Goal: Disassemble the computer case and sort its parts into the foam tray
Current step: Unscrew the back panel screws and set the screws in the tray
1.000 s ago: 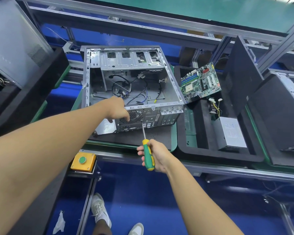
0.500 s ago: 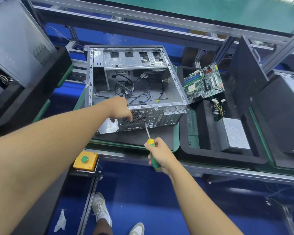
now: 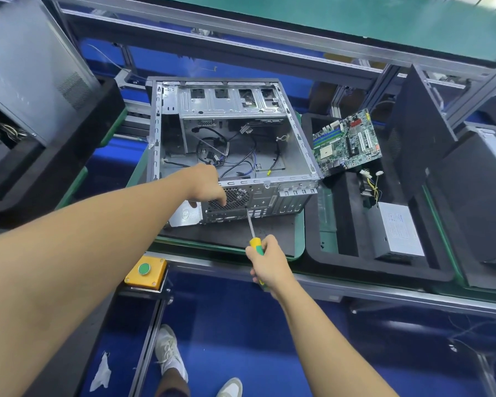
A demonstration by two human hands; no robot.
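An open grey computer case (image 3: 295,144) lies on its side on a green mat, loose cables inside it. My left hand (image 3: 209,184) grips the case's near rear edge beside the fan grille (image 3: 235,197), fingers curled over the rim. My right hand (image 3: 267,262) holds a yellow-and-green screwdriver (image 3: 255,242); its shaft tip touches the rear panel just right of the grille. To the right stands the black foam tray (image 3: 321,247) with a green motherboard (image 3: 347,141) leaning in it and a silver power supply (image 3: 395,230) lying in it.
A yellow box with a green button (image 3: 145,270) sits at the bench's front edge. Other cases in black foam stand at far left (image 3: 40,90) and far right (image 3: 476,196). A black side panel (image 3: 413,133) stands upright behind the tray. An aluminium frame runs overhead.
My right hand has turned on the screwdriver handle, so less of the handle shows, and moved slightly up toward the case. The left hand stays on the case edge.
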